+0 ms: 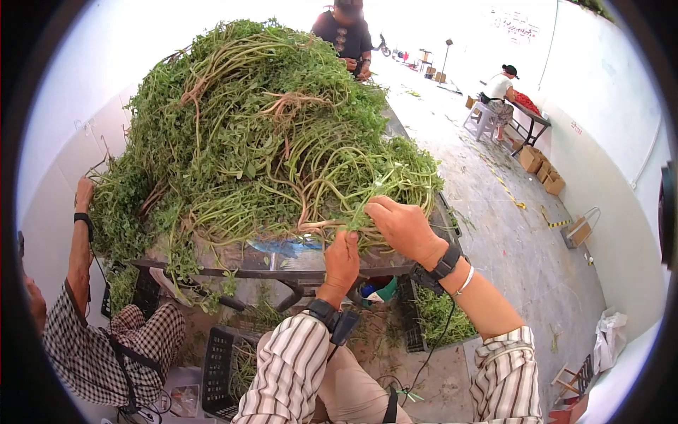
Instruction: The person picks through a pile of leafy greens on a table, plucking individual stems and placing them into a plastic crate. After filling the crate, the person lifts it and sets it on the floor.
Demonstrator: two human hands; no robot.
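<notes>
A large heap of leafy green stems [240,141], some with pale brown root ends, covers most of the table. My left hand [342,260] is closed at the heap's near edge, with thumb and fingers pinched on a leafy green sprig [359,215]. Just right of it and slightly higher, my right hand [404,227] is bent over with its fingers closed on the same greenery. The exact grip of the fingertips is partly hidden by leaves and knuckles. Long bare stems lie right behind both hands.
Under the table's front edge [233,271] stand black crates, one [219,367] by my legs and another of greens [441,318] at right. A co-worker in a checked shirt [106,353] reaches into the heap at left. Another person [346,35] stands behind it; one sits far right.
</notes>
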